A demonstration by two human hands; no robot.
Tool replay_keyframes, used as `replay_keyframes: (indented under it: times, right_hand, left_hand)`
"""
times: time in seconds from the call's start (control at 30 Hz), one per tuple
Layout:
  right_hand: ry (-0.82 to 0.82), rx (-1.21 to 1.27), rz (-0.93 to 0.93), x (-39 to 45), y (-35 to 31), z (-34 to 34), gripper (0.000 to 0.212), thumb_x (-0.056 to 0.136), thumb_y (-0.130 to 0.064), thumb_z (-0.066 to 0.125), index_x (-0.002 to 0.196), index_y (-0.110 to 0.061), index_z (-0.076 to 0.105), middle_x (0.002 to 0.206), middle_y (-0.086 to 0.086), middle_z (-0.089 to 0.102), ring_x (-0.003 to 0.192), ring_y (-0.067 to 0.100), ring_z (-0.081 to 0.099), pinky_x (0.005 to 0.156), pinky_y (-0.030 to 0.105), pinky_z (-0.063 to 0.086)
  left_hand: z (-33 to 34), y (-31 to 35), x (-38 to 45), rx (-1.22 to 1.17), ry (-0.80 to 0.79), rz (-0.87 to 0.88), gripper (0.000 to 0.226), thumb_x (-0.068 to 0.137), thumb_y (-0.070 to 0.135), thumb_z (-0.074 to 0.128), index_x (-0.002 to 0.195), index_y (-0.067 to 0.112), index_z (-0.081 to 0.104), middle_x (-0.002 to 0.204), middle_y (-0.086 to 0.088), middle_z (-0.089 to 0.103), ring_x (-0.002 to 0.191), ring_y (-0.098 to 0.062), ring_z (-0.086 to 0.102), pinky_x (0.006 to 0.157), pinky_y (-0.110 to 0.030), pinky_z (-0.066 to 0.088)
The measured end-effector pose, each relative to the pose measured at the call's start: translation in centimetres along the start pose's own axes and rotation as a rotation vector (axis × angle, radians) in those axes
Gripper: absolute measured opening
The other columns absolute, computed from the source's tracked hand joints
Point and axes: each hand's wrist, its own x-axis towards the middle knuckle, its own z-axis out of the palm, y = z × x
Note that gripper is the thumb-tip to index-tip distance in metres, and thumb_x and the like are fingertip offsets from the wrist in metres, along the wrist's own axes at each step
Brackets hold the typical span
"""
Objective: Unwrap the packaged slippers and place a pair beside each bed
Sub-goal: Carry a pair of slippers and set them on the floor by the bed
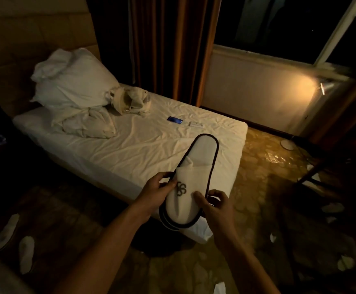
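low centre of the frame, a white slipper (191,183) with dark piping and a dark swirl emblem on its toe cover – a second sole edge shows under it, so seemingly a stacked pair – is held above the bed (143,145) corner. the left hand (154,190) pinches its left rim with curled fingers; the right hand (214,205) curls round the right rim, thumb on top. two more white slippers (13,240) lie on the floor at lower left. one pillow (73,81) at upper left, one blue phone (174,120) mid-bed.
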Motion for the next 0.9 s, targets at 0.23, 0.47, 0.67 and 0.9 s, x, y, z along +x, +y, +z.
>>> replay_keyframes:
  times: [0.23, 0.47, 0.67, 0.9]
  right_hand:
    - [0.0, 0.006, 0.034, -2.8, 2.0, -4.4, 0.042, 0.081, -0.032, 0.082, 0.112, -0.018, 0.058, 0.113, 0.005, 0.068, 0.1, 0.019, 0.069, 0.079, 0.036, 0.063]
    - [-0.052, 0.085, 0.036, -3.9, 2.9, -7.8, 0.033, 0.09, -0.031, 0.073, 0.117, -0.015, 0.062, 0.117, 0.007, 0.071, 0.104, 0.024, 0.07, 0.073, 0.034, 0.063]
    - [-0.017, 0.148, 0.028, -3.6, 3.4, -7.5, 0.029, 0.089, -0.026, 0.075, 0.115, -0.016, 0.065, 0.117, 0.005, 0.071, 0.104, 0.023, 0.071, 0.081, 0.044, 0.064]
    - [-0.023, 0.178, -0.016, -2.9, 2.8, -5.8, 0.028, 0.09, -0.022, 0.072, 0.116, -0.012, 0.066, 0.113, 0.005, 0.073, 0.096, 0.018, 0.074, 0.068, 0.029, 0.062]
  left_hand:
    - [4.0, -1.8, -3.5, 0.024, 0.004, -0.006, 0.018, 0.096, 0.034, 0.065, 0.114, 0.034, 0.068, 0.107, -0.003, 0.077, 0.103, -0.019, 0.072, 0.097, -0.044, 0.057]
    - [6.8, -2.4, -5.3, 0.007, 0.03, 0.068, 0.014, 0.096, 0.029, 0.066, 0.106, 0.038, 0.069, 0.103, -0.003, 0.078, 0.102, -0.018, 0.073, 0.086, -0.031, 0.056]
    - [6.3, -3.3, -5.6, 0.016, 0.055, 0.032, 0.018, 0.091, 0.035, 0.072, 0.105, 0.025, 0.071, 0.107, -0.002, 0.076, 0.104, -0.018, 0.071, 0.089, -0.035, 0.058]
    - [4.7, -4.2, -4.1, 0.0, 0.047, 0.025, 0.018, 0.088, 0.026, 0.076, 0.103, 0.015, 0.073, 0.102, -0.001, 0.078, 0.099, -0.016, 0.073, 0.079, -0.025, 0.056]
